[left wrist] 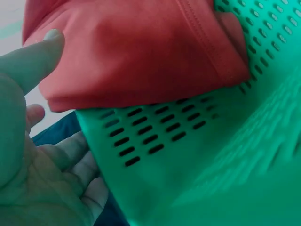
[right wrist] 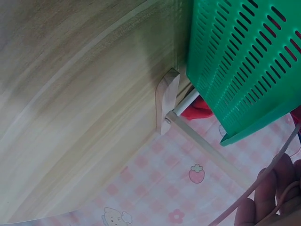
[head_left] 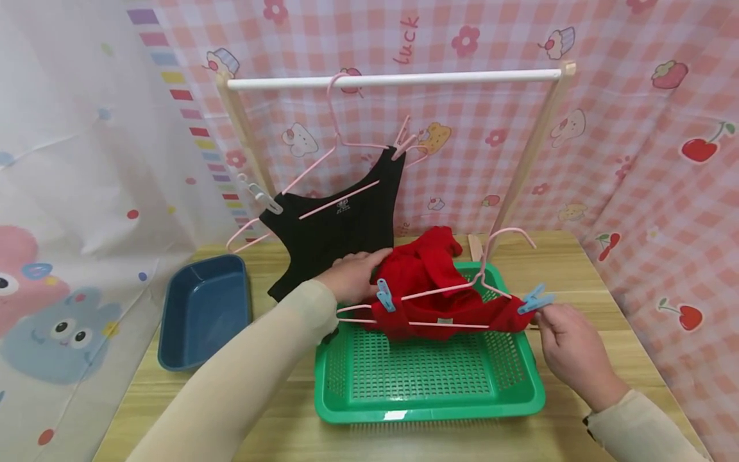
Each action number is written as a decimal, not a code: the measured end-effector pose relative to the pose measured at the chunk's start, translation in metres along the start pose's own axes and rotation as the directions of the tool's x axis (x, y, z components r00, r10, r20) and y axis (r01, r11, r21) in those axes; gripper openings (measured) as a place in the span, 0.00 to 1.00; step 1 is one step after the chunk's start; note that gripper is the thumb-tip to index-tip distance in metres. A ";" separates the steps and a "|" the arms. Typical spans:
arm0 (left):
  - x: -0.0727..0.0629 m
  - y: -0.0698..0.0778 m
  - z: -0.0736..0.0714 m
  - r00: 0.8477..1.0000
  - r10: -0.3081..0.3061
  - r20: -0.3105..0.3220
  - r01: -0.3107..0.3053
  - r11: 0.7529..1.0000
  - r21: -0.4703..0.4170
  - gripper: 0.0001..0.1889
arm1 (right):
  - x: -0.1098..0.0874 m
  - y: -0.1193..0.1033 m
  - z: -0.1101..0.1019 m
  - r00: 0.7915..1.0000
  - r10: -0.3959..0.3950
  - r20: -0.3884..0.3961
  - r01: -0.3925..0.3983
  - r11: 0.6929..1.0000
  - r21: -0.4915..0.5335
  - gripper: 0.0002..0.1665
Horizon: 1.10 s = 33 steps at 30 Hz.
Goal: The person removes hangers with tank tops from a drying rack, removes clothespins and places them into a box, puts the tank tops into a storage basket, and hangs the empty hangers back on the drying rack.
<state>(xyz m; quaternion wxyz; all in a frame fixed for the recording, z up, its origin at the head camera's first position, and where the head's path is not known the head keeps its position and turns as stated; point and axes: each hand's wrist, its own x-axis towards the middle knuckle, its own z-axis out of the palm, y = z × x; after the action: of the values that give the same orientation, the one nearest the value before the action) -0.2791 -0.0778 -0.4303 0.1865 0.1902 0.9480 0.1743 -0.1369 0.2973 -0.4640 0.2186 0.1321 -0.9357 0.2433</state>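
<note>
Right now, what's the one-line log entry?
left hand at red garment; right hand holding pink hanger; red garment clipped to hanger, over green basket; black top hung on rack

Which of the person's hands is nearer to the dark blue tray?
Left. The left hand is right of the dark blue tray, beside the red garment; the right hand is farther right, across the green basket.

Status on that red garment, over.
Right hand grips pink hanger; left hand beside red garment. Garment clipped on hanger, over green basket. Black top hanging close by.
</note>
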 end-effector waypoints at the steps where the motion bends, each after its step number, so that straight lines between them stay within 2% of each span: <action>1: 0.002 0.000 0.001 1.000 0.005 0.013 -0.005 1.000 0.010 0.47 | 0.000 0.001 0.000 1.000 -0.001 -0.001 0.001 1.000 0.000 0.09; 5: 0.009 0.002 0.005 0.999 0.016 0.045 -0.017 0.999 0.032 0.47 | -0.002 0.003 -0.001 1.000 -0.007 -0.004 0.007 1.000 -0.001 0.10; 9: 0.011 0.003 0.008 0.999 0.025 0.031 -0.026 0.999 0.037 0.43 | -0.003 0.005 -0.001 1.000 -0.010 0.003 0.010 1.000 0.000 0.11; 14: 0.015 0.004 0.010 0.996 0.086 -0.037 -0.083 0.994 0.068 0.33 | -0.003 0.008 -0.003 1.000 -0.011 0.022 0.011 1.000 0.002 0.10; 20: 0.018 0.006 0.009 0.986 0.078 -0.145 -0.067 0.995 0.078 0.23 | -0.003 0.010 -0.005 0.999 -0.015 0.032 0.014 1.000 0.005 0.10; 24: 0.019 0.006 0.004 0.972 0.113 -0.207 -0.095 0.991 0.091 0.16 | -0.003 0.009 -0.005 0.999 -0.005 0.038 0.005 1.000 0.009 0.10; 27: 0.017 0.008 -0.001 0.958 0.133 -0.254 -0.127 0.991 0.039 0.12 | -0.003 0.009 -0.006 0.999 -0.004 0.037 0.004 1.000 0.009 0.10; 29: 0.013 0.009 -0.005 0.952 0.133 -0.275 -0.148 0.988 -0.034 0.10 | -0.004 0.009 -0.006 0.999 -0.010 0.033 0.010 1.000 0.007 0.09; 33: 0.002 0.013 -0.015 0.950 0.135 -0.280 -0.190 0.966 -0.178 0.07 | -0.004 0.009 -0.006 0.999 -0.026 0.021 0.026 1.000 0.004 0.10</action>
<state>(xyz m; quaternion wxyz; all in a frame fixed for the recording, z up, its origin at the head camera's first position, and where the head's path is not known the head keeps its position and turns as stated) -0.2832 -0.0698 -0.4130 0.0609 0.2229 0.9227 0.3086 -0.1343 0.3083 -0.4650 0.2117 0.1470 -0.9358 0.2406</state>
